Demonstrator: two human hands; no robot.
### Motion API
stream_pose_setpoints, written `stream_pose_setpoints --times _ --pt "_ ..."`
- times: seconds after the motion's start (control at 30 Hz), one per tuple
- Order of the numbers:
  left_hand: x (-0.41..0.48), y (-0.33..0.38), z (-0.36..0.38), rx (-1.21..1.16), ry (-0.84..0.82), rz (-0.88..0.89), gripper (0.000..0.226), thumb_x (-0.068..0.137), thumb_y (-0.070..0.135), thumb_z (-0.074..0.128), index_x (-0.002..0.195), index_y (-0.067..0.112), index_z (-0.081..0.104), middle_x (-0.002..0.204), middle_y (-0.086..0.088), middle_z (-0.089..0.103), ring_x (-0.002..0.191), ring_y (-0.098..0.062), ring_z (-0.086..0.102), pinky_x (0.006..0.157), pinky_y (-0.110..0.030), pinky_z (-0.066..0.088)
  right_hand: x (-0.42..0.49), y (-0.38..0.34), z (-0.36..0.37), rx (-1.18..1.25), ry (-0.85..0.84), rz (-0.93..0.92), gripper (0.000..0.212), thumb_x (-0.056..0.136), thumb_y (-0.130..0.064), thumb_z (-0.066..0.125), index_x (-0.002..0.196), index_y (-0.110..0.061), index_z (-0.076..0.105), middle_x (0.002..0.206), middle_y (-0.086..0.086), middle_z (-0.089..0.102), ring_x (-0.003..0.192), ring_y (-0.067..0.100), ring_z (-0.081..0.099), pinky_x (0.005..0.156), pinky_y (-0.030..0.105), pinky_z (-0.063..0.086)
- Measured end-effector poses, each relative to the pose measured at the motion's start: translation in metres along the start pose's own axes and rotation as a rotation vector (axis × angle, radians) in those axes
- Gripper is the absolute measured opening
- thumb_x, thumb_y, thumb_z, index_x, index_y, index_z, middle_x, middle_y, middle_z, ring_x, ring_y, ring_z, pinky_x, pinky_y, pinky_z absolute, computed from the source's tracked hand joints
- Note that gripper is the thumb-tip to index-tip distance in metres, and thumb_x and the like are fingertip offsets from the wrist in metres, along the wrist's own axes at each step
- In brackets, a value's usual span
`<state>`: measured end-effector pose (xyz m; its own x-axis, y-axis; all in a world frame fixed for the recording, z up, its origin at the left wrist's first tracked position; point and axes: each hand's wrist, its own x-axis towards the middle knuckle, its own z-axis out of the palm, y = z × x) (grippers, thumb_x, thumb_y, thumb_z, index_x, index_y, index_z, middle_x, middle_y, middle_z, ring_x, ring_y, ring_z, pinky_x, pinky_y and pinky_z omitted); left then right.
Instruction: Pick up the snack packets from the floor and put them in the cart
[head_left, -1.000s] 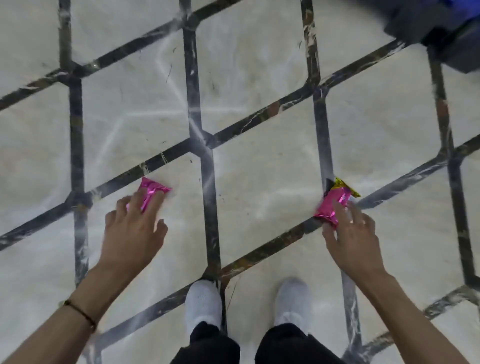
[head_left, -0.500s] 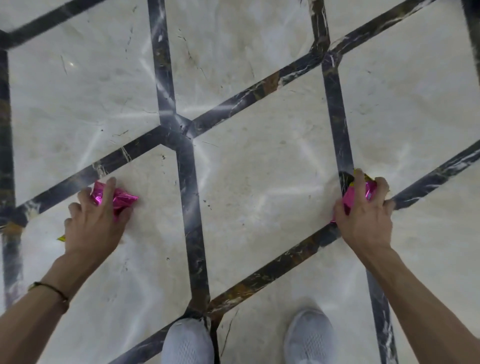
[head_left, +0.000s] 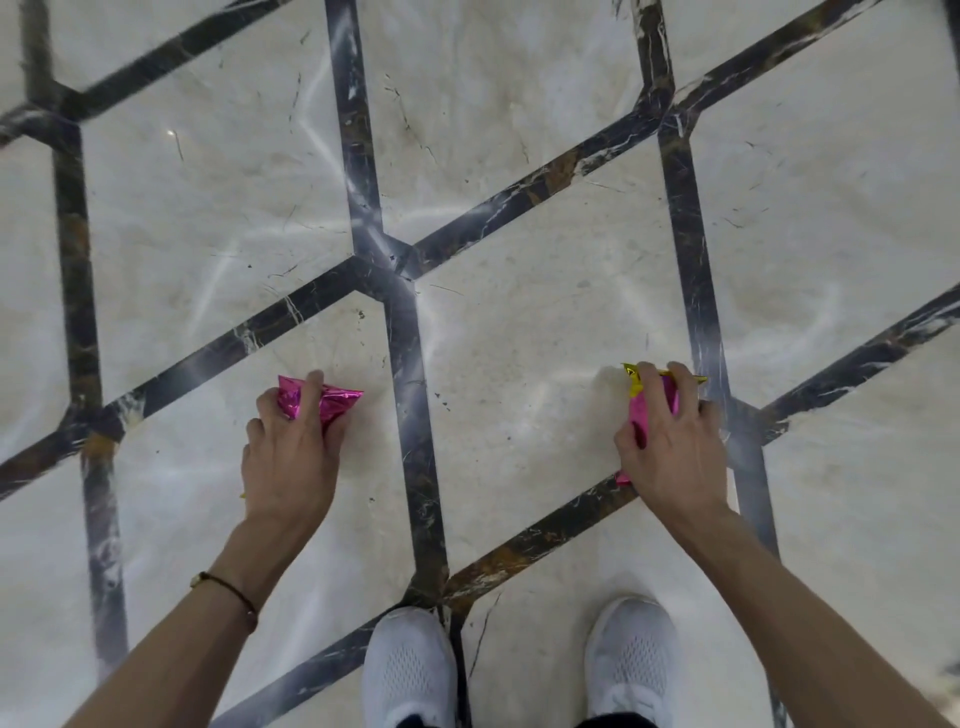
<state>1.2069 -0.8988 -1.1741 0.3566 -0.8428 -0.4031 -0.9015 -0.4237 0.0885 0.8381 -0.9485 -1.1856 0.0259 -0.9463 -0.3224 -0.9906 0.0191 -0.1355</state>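
A: What does the left hand (head_left: 291, 457) have?

B: Its fingers are curled round the left packet (head_left: 337, 402), a crumpled bag of shiny magenta foil. One finger lies across the top of it, and a creased, pointed end juts out past the fingertips on the thumb side.

A: And the right hand (head_left: 670, 457)?

B: It clutches the right packet (head_left: 638, 410), with the fingers spread over it and bent down. That packet is the same magenta foil, with a crimped yellow end showing just beyond the fingertips. A small pink corner pokes out below the thumb, near the heel of the hand.

A: Where do the packets sit?

B: Each is under its own hand, down at the pale marble floor (head_left: 519, 338). The right one is just beside a crossing of the dark strips (head_left: 691, 291) inlaid in the floor.

A: What is hard to read?

B: Most of each packet is hidden beneath palm and fingers, so no print or full outline shows. Whether either packet touches the floor or is lifted clear of it cannot be told. The person's white shoes (head_left: 410, 670) are cut off by the bottom edge, as are both forearms. A thin dark bracelet (head_left: 228, 597) circles the left wrist.
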Motion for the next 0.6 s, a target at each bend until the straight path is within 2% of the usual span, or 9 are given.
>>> stream_pose_setpoints --times 0.13,0.23,0.37,0.5,0.6 --pt "-0.033 0.018 -0.053 -0.014 0.02 0.01 0.055 0.1 0.046 0.052 0.149 0.028 0.034 0.131 -0.028 0.045 0.1 -0.051 0.054 0.072 -0.058 0.053 -0.02 -0.013 -0.06 -0.112 -0.064 -0.072 0.061 0.088 -0.029 0.053 0.143 -0.011 0.031 0.149 0.016 0.033 0.121 0.041 0.043 0.086 0.05 0.046" --pt "-0.063 0.033 -0.106 -0.019 0.021 -0.012 0.056 0.099 0.048 0.051 0.149 0.03 0.035 0.125 -0.028 0.046 0.097 -0.051 0.056 0.067 -0.054 0.052 -0.046 -0.032 -0.126 0.041 -0.02 0.031 0.069 0.083 -0.022 0.064 0.143 -0.007 0.032 0.137 0.022 0.039 0.105 0.047 0.05 0.078 0.054 0.054" --pt "-0.107 0.061 -0.191 -0.026 -0.007 -0.009 0.054 0.099 0.049 0.05 0.148 0.029 0.036 0.122 -0.027 0.046 0.095 -0.051 0.057 0.064 -0.052 0.05 -0.088 -0.059 -0.223 0.061 -0.016 -0.014 0.069 0.079 -0.018 0.069 0.139 -0.001 0.039 0.131 0.021 0.038 0.101 0.048 0.053 0.072 0.057 0.056" --pt "-0.154 0.092 -0.299 0.021 0.034 0.051 0.052 0.099 0.047 0.053 0.147 0.027 0.042 0.123 -0.026 0.048 0.095 -0.048 0.058 0.069 -0.053 0.051 -0.13 -0.081 -0.329 0.079 -0.048 0.033 0.074 0.085 -0.027 0.064 0.149 -0.014 0.03 0.139 0.016 0.039 0.101 0.041 0.051 0.062 0.047 0.057" --pt "-0.189 0.113 -0.381 -0.011 0.064 0.073 0.051 0.1 0.045 0.054 0.146 0.027 0.043 0.122 -0.025 0.05 0.1 -0.046 0.056 0.071 -0.052 0.051 -0.163 -0.1 -0.408 0.084 -0.044 0.02 0.073 0.084 -0.029 0.063 0.148 -0.017 0.03 0.141 0.014 0.037 0.106 0.04 0.05 0.064 0.046 0.057"
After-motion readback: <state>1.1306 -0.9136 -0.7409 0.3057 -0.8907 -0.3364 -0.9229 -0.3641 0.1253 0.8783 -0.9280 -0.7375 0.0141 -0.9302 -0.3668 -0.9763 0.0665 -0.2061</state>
